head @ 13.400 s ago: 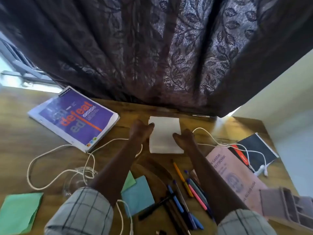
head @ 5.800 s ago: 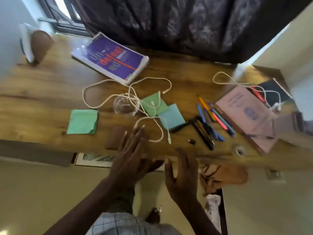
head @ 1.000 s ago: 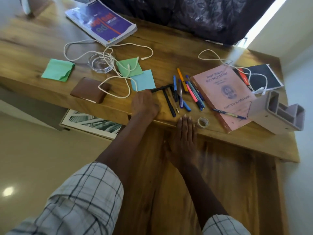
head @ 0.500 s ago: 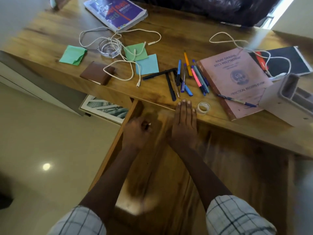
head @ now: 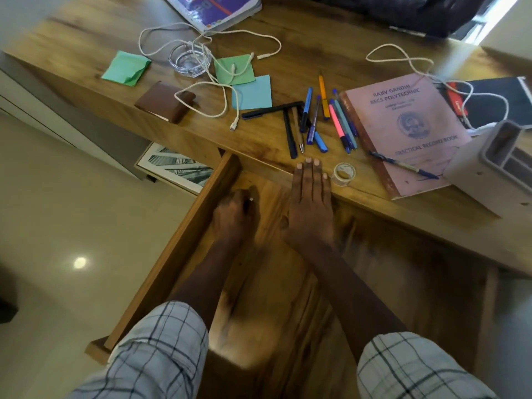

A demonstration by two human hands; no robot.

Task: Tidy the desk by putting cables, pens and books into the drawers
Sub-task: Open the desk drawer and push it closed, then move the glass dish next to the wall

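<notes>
From the head camera I see my right hand (head: 311, 205) lying flat and open, palm down, its fingertips (head: 308, 161) resting on the front edge of the desk (head: 331, 44), gripping nothing. My left hand (head: 234, 216) sits just to its left, lower, inside the open drawer (head: 172, 246); its fingers are curled loosely, and I cannot tell whether they close on anything, though a small pale glint shows at them.

Just beyond my right fingertips lies the cluster of pens (head: 316, 122), black, blue, orange and pink, fanned out on the desktop. Immediately right of that hand stands a roll of clear tape (head: 344, 174). Further right lies the pink record book (head: 403, 131) with a blue pen (head: 403, 165) across its near corner, and a grey organiser (head: 495, 165) beside it.

Beyond and left of my left hand, a white cable (head: 213, 82) loops over a glass ashtray (head: 189, 59), green and blue sticky notes (head: 252, 92) and past a brown wallet (head: 164, 101). A second white cable (head: 408, 57) runs across the far right, and a purple book (head: 216, 8) lies at the far edge.
</notes>
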